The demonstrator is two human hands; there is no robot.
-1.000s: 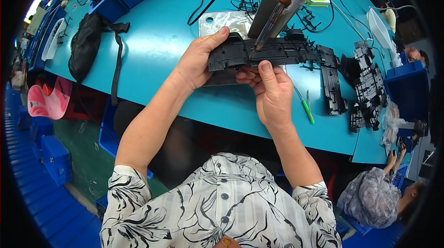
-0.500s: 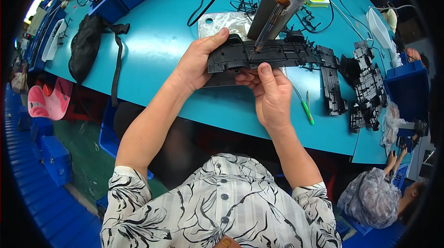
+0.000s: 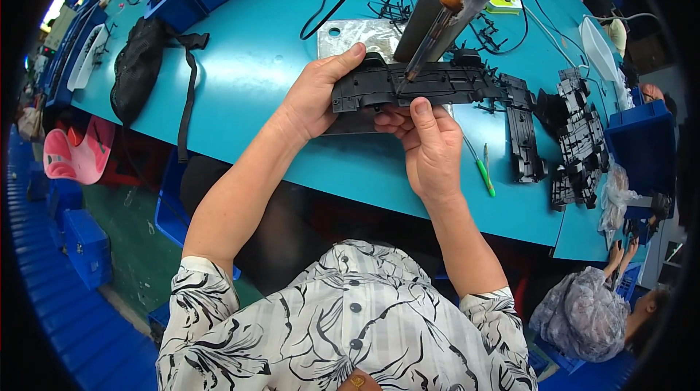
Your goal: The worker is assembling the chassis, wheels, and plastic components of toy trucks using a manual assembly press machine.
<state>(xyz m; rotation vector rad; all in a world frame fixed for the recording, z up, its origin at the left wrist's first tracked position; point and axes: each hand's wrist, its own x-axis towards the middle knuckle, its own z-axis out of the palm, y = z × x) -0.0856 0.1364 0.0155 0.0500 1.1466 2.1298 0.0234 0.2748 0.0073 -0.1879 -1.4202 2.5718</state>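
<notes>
While your left hand (image 3: 313, 99) and right hand (image 3: 430, 147) pinch the long black plastic part (image 3: 423, 85), a hanging tool tip (image 3: 410, 74) touches it.

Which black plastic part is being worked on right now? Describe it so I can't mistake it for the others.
On the teal table, look at its middle, just in front of the upright tool with the wooden handle. The long black part is raised between the left hand and right hand. Unlike the loose black parts stacked to the right, it alone is held.
</notes>
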